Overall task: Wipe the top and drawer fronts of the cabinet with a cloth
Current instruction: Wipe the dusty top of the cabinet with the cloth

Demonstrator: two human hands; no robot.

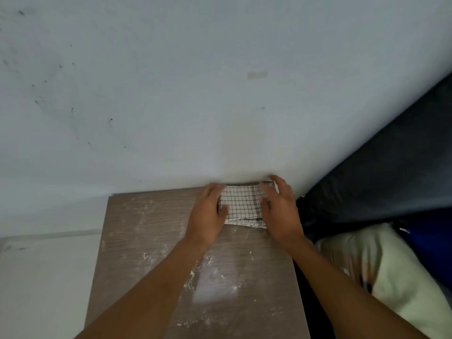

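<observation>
A folded white cloth with a dark grid pattern (241,202) lies on the brown wooden cabinet top (151,241), at its far right corner against the wall. My left hand (208,214) rests on the cloth's left edge, thumb on the fabric. At the cloth's right edge sits my right hand (281,209), fingers spread over it and touching the wall. White dust and smears cover much of the cabinet top, thickest near the middle (208,272). The drawer fronts are out of view.
A pale grey-white wall (195,94) with small dark marks rises right behind the cabinet. To the right are a dark blue bed frame or headboard (391,167) and a pale green pillow (391,277). Left of the cabinet is light flooring (44,277).
</observation>
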